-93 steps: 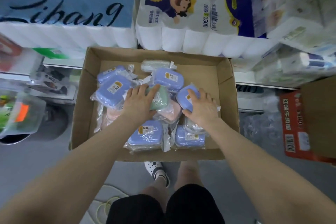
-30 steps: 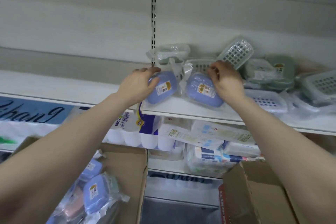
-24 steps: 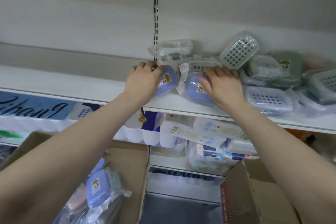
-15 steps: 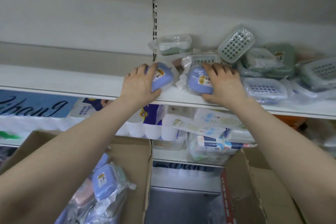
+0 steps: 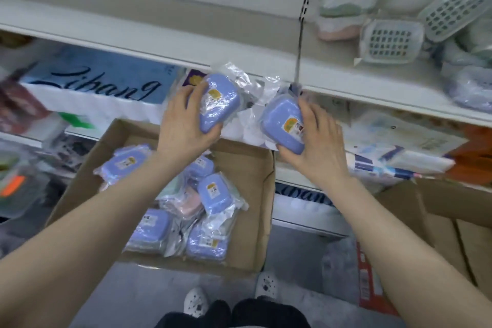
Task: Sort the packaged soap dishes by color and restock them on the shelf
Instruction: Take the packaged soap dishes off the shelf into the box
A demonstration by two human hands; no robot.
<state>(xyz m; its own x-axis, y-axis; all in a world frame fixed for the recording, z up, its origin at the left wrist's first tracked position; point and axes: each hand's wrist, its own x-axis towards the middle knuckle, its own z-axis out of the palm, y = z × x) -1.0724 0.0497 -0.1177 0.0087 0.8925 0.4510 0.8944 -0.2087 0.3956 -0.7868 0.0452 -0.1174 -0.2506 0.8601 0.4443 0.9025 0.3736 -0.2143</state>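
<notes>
Your forearms cover part of the cardboard box (image 5: 247, 168), and the dishes lying under the top layer there are hard to make out. The right and left margins of the view are blurred; the goods at those edges cannot be identified.

The white shelf (image 5: 186, 48) runs across the upper view, with grid-pattern soap dishes (image 5: 390, 41) on its right part. Toilet paper packs (image 5: 101, 80) sit on the level below. The box stands on a grey floor (image 5: 292, 261).

Your left hand (image 5: 183, 125) grips one blue soap dish (image 5: 217, 102) in its clear wrapper, held in the air just below the shelf edge. Its long axis tilts up and to the right, label facing you. Your right hand (image 5: 316, 144) grips a second blue soap dish (image 5: 283, 122), held beside the first and apart from it, its long axis tilting down and to the right.
</notes>
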